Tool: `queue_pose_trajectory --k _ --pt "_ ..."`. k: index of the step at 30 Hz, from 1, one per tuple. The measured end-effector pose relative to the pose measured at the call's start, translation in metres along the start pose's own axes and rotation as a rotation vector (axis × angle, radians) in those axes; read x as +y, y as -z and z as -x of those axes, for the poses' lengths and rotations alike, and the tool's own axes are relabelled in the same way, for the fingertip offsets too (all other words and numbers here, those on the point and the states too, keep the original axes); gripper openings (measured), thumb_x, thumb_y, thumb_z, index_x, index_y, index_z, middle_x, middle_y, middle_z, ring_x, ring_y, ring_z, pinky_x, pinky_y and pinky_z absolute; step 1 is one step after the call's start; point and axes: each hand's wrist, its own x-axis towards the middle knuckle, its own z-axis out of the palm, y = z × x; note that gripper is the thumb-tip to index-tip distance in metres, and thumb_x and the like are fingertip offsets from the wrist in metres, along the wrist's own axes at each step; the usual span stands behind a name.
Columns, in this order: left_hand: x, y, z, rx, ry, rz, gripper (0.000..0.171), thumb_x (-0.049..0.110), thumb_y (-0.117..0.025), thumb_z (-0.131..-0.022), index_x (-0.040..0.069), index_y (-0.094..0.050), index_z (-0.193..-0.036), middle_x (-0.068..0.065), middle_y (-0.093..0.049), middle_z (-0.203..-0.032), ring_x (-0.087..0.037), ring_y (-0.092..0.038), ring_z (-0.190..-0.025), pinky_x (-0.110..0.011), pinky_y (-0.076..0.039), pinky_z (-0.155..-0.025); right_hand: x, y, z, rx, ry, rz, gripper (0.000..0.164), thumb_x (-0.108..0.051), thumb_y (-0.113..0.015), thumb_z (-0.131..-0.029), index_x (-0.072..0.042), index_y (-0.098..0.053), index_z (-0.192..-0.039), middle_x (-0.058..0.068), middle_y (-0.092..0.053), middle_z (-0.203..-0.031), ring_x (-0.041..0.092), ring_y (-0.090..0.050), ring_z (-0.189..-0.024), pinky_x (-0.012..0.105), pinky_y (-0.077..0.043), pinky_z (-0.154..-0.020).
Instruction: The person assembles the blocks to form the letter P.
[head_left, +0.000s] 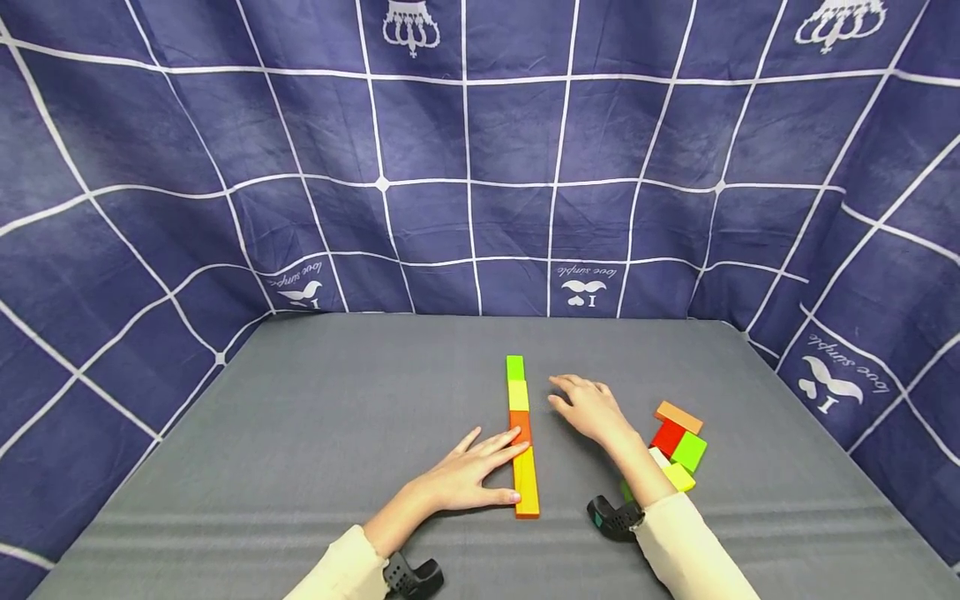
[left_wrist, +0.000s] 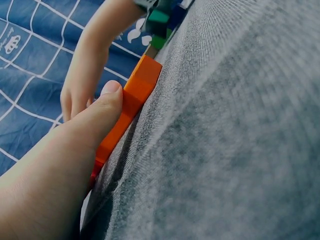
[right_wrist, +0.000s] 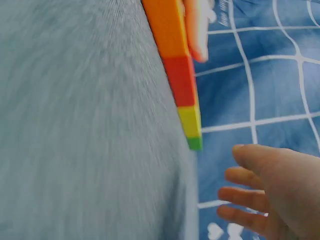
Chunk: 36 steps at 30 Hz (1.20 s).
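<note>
A straight row of blocks runs away from me on the grey cloth: an orange block (head_left: 527, 485) nearest, then a red-orange block (head_left: 520, 421), a yellow block (head_left: 518, 396) and a green block (head_left: 515, 367) at the far end. My left hand (head_left: 474, 474) lies with spread fingers against the row, its fingertips over the red-orange block and its thumb by the orange one. In the left wrist view the thumb touches the orange block's side (left_wrist: 131, 100). To the right of the row, my right hand (head_left: 588, 408) hovers with loosely bent fingers, holding nothing.
Loose blocks lie in a cluster at the right, among them an orange block (head_left: 679, 417), a red block (head_left: 667, 437), a green block (head_left: 689, 452) and a yellow block (head_left: 679, 477). My right forearm partly covers them. A blue checked curtain (head_left: 510, 217) hangs behind the grey surface (head_left: 337, 400).
</note>
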Motion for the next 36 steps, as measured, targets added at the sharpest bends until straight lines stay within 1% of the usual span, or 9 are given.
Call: queue_pose_trajectory --k 7,10,14,18,22,24,30,33,36 --pt "0.0 -0.001 0.001 0.002 -0.012 -0.002 0.069 0.063 -0.045 -0.083 0.038 -0.022 -0.143 0.011 -0.019 -0.151 -0.011 -0.023 -0.139 -0.049 -0.008 -0.114 0.025 0.027 0.026 -0.009 -0.099 0.022 0.043 -0.03 -0.048 -0.092 -0.004 -0.052 -0.127 0.019 -0.051 -0.129 0.038 -0.045 -0.121 0.06 -0.032 -0.096" --pt "0.0 -0.001 0.001 0.004 -0.012 -0.003 0.069 0.063 -0.045 -0.083 0.037 -0.022 -0.143 0.011 -0.019 -0.151 -0.01 -0.023 -0.139 -0.049 -0.007 -0.115 0.035 0.038 0.035 -0.037 -0.145 0.042 0.046 -0.031 -0.047 -0.092 -0.002 -0.05 -0.128 0.023 -0.049 -0.129 0.043 -0.044 -0.119 0.061 -0.033 -0.094" --pt "0.0 -0.001 0.001 0.005 -0.011 -0.005 0.069 0.063 -0.045 -0.083 0.038 -0.022 -0.143 0.011 -0.02 -0.151 -0.01 -0.022 -0.139 -0.048 -0.007 -0.115 0.047 0.047 0.049 -0.085 -0.249 0.06 0.05 -0.032 -0.047 -0.092 0.002 -0.048 -0.128 0.027 -0.046 -0.129 0.049 -0.043 -0.116 0.063 -0.035 -0.089" --pt "0.0 -0.002 0.001 0.007 -0.015 -0.009 0.069 0.062 -0.046 -0.083 0.038 -0.022 -0.143 0.011 -0.021 -0.151 -0.011 -0.023 -0.139 -0.049 -0.008 -0.114 0.059 0.052 0.059 -0.084 -0.358 0.108 0.05 -0.031 -0.048 -0.091 0.007 -0.049 -0.123 0.03 -0.048 -0.121 0.05 -0.046 -0.108 0.061 -0.038 -0.084" --pt "0.0 0.0 0.0 0.012 -0.017 -0.015 0.068 0.061 -0.047 -0.084 0.037 -0.023 -0.143 0.01 -0.021 -0.151 -0.012 -0.024 -0.138 -0.049 -0.008 -0.114 0.067 0.052 0.063 -0.04 -0.418 0.146 0.046 -0.03 -0.049 -0.09 0.009 -0.053 -0.114 0.03 -0.052 -0.106 0.048 -0.05 -0.098 0.057 -0.04 -0.079" --pt "0.0 0.0 0.0 0.01 -0.018 -0.013 0.068 0.06 -0.047 -0.084 0.036 -0.024 -0.143 0.011 -0.021 -0.151 -0.012 -0.024 -0.139 -0.049 -0.008 -0.115 0.07 0.051 0.063 -0.035 -0.44 0.151 0.046 -0.03 -0.048 -0.09 0.01 -0.053 -0.11 0.029 -0.052 -0.101 0.047 -0.051 -0.094 0.056 -0.04 -0.076" --pt "0.0 0.001 0.001 0.0 -0.012 0.006 0.068 0.06 -0.047 -0.084 0.036 -0.023 -0.143 0.01 -0.021 -0.151 -0.012 -0.023 -0.139 -0.049 -0.007 -0.115 0.074 0.046 0.062 -0.054 -0.456 0.15 0.047 -0.031 -0.049 -0.089 0.012 -0.053 -0.109 0.028 -0.05 -0.098 0.046 -0.052 -0.089 0.055 -0.041 -0.074" --pt "0.0 0.0 0.001 0.005 -0.014 0.004 0.068 0.06 -0.047 -0.084 0.036 -0.024 -0.143 0.01 -0.021 -0.151 -0.012 -0.024 -0.139 -0.049 -0.007 -0.114 0.073 0.043 0.061 -0.036 -0.425 0.145 0.045 -0.03 -0.049 -0.089 0.01 -0.054 -0.111 0.028 -0.051 -0.098 0.047 -0.053 -0.089 0.054 -0.04 -0.073" --pt "0.0 0.0 0.001 0.007 -0.019 0.004 0.068 0.061 -0.047 -0.084 0.036 -0.023 -0.143 0.01 -0.021 -0.151 -0.012 -0.024 -0.139 -0.049 -0.007 -0.114 0.071 0.038 0.061 0.006 -0.356 0.136 0.042 -0.027 -0.051 -0.089 0.007 -0.056 -0.113 0.027 -0.054 -0.102 0.047 -0.054 -0.091 0.054 -0.04 -0.072"
